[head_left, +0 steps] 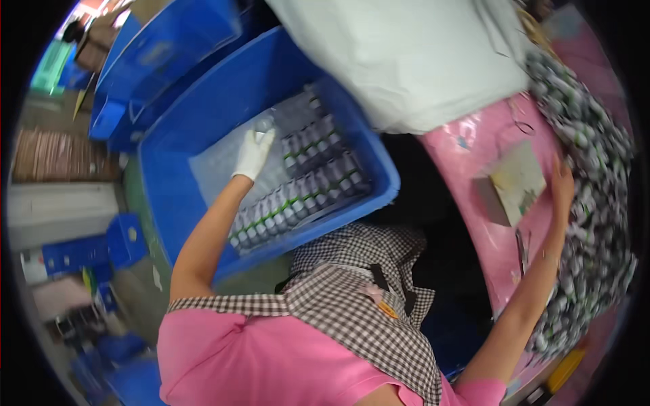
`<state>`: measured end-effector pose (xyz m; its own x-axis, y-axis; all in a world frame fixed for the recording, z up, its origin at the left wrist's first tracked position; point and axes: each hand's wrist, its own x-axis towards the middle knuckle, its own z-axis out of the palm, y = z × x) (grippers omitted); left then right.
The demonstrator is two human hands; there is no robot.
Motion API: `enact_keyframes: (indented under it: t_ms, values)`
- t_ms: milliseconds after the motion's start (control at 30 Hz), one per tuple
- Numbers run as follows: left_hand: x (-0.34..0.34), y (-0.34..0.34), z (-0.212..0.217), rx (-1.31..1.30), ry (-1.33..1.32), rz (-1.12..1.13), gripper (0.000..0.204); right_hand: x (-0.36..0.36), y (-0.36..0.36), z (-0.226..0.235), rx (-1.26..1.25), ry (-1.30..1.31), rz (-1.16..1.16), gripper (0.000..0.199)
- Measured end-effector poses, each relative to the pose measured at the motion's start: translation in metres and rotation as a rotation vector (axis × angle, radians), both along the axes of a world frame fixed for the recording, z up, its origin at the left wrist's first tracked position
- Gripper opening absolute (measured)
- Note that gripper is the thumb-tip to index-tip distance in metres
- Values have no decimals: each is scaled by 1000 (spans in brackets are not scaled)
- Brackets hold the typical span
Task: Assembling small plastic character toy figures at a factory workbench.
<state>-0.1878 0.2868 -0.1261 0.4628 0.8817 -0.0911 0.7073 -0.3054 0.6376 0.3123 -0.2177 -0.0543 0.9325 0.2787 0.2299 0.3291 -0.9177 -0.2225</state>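
Small grey tube [263, 126] sits pinched in the gloved left hand [253, 154] over the blue bin [203, 115], left of centre; right hand [562, 184] rests flat, fingers apart, on the pink table [474, 145] at right.

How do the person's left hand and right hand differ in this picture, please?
The left hand wears a white glove; the right hand looks bare. The left hand reaches into the blue bin and holds a small grey item over the rows of packed tubes; the right hand lies flat at the edge of the loose pile of tubes on the pink table. Both arms are stretched out.
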Motion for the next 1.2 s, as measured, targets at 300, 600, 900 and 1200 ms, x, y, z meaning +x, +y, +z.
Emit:
enact_keyframes:
  t_ms: [300, 600, 900, 1200]
  values:
    - [-78, 8, -76, 119, 718, -566, 23, -101, -34, 44, 490, 255, -245, 38]
    - [-44, 58, -172, 666, 455, -1188, 11, -216, -26, 102, 1042, 274, -256, 30]
    - [-67, 46, -211, 446, 515, -911, 27, -251, 32, 87, 1379, 602, -64, 22]
    - [134, -151, 122, -449, -756, -695, 17, -283, 84, 67, 1781, 633, 116, 16]
